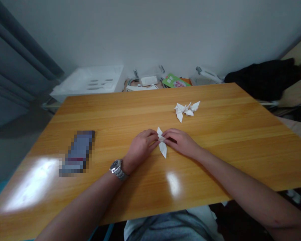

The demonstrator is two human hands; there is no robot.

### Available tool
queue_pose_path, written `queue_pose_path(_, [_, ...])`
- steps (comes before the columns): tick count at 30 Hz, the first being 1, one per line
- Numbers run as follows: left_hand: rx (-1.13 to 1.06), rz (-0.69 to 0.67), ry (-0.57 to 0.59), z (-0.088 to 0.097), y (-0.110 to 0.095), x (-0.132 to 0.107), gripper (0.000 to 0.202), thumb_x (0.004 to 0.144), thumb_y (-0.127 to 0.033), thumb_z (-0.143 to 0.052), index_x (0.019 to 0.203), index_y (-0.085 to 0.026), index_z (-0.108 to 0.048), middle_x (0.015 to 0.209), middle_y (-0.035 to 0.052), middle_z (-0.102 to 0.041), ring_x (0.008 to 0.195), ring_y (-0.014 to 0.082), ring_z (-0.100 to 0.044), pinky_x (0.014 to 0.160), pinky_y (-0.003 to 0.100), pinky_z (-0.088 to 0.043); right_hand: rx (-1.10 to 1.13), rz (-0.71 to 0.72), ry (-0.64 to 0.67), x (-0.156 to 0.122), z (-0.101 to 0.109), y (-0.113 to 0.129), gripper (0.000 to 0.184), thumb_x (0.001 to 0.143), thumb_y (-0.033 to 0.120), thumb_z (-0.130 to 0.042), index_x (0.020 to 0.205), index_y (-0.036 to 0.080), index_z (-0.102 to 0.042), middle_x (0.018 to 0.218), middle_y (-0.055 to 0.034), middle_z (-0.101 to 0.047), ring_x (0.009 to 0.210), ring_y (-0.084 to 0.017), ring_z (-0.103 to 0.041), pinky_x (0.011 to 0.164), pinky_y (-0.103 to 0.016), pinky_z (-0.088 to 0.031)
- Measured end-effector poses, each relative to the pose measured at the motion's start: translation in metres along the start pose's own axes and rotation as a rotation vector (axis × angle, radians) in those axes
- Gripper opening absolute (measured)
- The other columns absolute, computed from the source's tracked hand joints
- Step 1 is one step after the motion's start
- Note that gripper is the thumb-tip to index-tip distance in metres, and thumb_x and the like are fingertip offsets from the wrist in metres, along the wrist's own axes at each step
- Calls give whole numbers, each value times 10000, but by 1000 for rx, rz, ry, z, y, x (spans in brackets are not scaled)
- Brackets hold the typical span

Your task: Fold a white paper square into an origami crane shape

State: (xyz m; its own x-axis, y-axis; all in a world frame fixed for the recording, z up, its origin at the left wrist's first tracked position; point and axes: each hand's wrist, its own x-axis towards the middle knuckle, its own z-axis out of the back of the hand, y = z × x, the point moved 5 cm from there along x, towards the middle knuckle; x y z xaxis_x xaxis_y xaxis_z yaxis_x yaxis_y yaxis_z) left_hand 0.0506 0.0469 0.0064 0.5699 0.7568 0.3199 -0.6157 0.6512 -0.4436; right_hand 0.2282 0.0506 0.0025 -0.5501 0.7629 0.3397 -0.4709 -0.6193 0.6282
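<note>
A small white folded paper piece (pixel 162 144) lies on the wooden table (pixel 215 150) between my two hands. My left hand (pixel 140 147), with a metal watch (pixel 117 169) on its wrist, pinches the paper's left side with curled fingers. From the other side my right hand (pixel 181 141) presses its closed fingertips on the same piece. Two pointed ends of the paper stick out above and below my fingers. Farther back on the table sits a pair of finished white paper cranes (pixel 186 109), apart from both hands.
A blurred-out flat object (pixel 77 154) lies on the table to the left. Beyond the far edge are a white box (pixel 90 82), a green booklet (pixel 175 81), cables and a dark cloth (pixel 263 78) at the right. A grey curtain hangs left.
</note>
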Motion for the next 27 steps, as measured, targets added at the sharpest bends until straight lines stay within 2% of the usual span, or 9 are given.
queue_pose_path(12, [-44,26,-2,-2,2,2,128,1006,-265,-605,1064,-187,-689,1121,73,-694,1037,219,-648,939,378,-550,7,-30,6,3,0,-1,121,1011,244,-590,986,201,-701,1081,-95,-710,1035,-228,-659,935,-402,-540])
queue_pose_path(18, [-70,34,-38,-4,3,5,92,989,-216,-600,993,-182,-686,1141,85,-672,1069,231,-640,984,410,-546,-14,-48,-15,5,-1,-2,113,997,216,-600,922,187,-680,1048,-103,-692,1011,-231,-647,915,-387,-533])
queue_pose_path(27, [-90,79,-42,-8,8,5,92,980,-219,-608,960,-168,-681,1342,117,-628,1221,251,-608,1098,438,-491,-21,-66,-33,7,0,0,132,998,230,-599,898,190,-675,1002,-90,-712,955,-221,-661,873,-363,-521])
